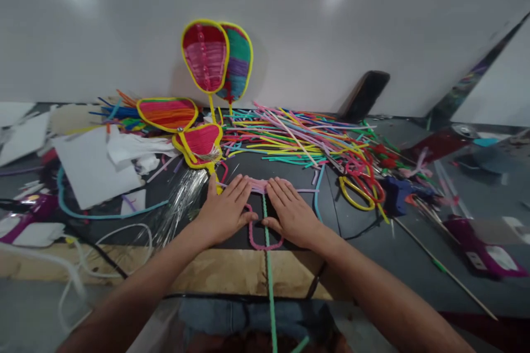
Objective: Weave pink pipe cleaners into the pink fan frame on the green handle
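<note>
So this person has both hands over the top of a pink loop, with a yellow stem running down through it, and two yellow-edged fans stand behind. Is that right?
Not quite: the stem is green, as the head view shows. The left hand and right hand do lie over the pink loop, with two yellow-edged fans behind.

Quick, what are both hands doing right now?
Left hand: open, palm down, fingertips at the pink pipe cleaners.
Right hand: open, palm down, fingertips at the same pink pipe cleaners.
</note>
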Tool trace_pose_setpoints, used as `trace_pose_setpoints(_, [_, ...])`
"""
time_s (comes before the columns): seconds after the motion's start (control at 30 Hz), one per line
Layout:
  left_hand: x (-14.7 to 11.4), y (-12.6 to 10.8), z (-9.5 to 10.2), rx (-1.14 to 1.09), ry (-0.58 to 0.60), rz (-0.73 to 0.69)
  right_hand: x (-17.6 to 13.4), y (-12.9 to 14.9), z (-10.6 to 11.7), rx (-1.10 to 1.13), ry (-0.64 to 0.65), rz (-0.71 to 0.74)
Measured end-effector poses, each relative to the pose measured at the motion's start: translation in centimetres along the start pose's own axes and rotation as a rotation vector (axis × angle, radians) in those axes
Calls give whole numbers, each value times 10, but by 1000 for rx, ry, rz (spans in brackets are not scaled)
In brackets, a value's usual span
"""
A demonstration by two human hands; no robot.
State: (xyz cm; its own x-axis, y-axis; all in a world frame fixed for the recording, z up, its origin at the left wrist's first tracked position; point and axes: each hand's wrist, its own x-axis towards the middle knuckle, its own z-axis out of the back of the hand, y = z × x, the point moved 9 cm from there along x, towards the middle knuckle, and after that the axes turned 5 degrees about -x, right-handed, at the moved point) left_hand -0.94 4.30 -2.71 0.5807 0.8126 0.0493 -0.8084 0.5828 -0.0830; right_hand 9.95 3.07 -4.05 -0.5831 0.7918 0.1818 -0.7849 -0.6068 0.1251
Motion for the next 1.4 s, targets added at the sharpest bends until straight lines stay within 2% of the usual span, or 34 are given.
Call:
trace_pose_setpoints(0.17, [10,24,20,-77,-120,72,1,-1,0,6,-10,-7])
trace_pose_setpoints(0.3, [17,36,28,-96,-133,128,1,-1,1,25,-19,-14])
trace_pose_setpoints(0.53, [19,32,32,36,-112,92,1,-1,2,48,-46,-17])
trace_pose_setpoints(0.8, [14,35,35,51,-198,160,1,-2,2,66,-52,-18])
trace_pose_setpoints(1.0, [13,35,32,85,-158,144,1,-2,3,78,-67,-23])
trace_pose_setpoints(1.2, [15,25,34,160,-142,92,1,-2,4,74,-54,-27])
trace_pose_setpoints(1.4, [13,19,33,133,-106,75,1,-2,5,88,-67,-27])
